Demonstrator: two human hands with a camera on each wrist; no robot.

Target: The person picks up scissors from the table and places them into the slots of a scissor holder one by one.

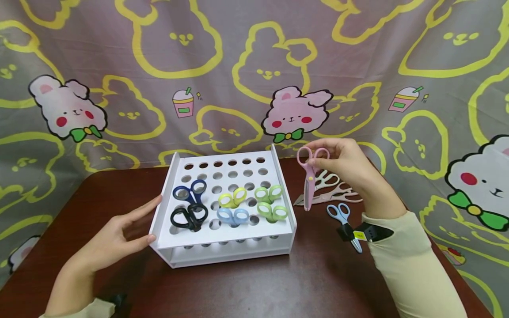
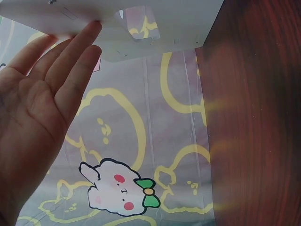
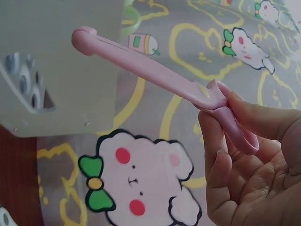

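- Right hand (image 1: 350, 165) is up in the air at about 2 o'clock from the white rack (image 1: 167, 207), pinching the pink scissors (image 1: 309, 181) by the handle loops, fingers curled round them. Blades hang straight down and closed, tip just off the rack's right wall and above the table.
- Right wrist view backs that up: the pink scissors (image 3: 155, 75) stick out past the fingertips (image 3: 214, 136), with the rack's corner (image 3: 56, 70) right behind the tip.
- Left hand (image 1: 119, 234) sits at 9 o'clock of the rack, fingers straight and together, tips touching the left wall. It holds nothing. In the left wrist view the flat palm (image 2: 37, 113) is open, with the index tip on the rack's white side (image 2: 155, 19).
- The rack already has 6 pairs standing in its holes: dark blue scissors (image 1: 190, 192), black scissors (image 1: 189, 216), yellow-green scissors (image 1: 233, 197), light blue scissors (image 1: 233, 216), and 2 green scissors (image 1: 269, 193) (image 1: 272, 211).
- On the brown table (image 1: 278, 282), at 3 o'clock of the rack, lie 2 cream scissors (image 1: 330, 185), overlapping, and a blue-handled pair (image 1: 343, 221) near the right wrist.
- Bunny-print cloth (image 1: 254, 66) hangs behind everything.
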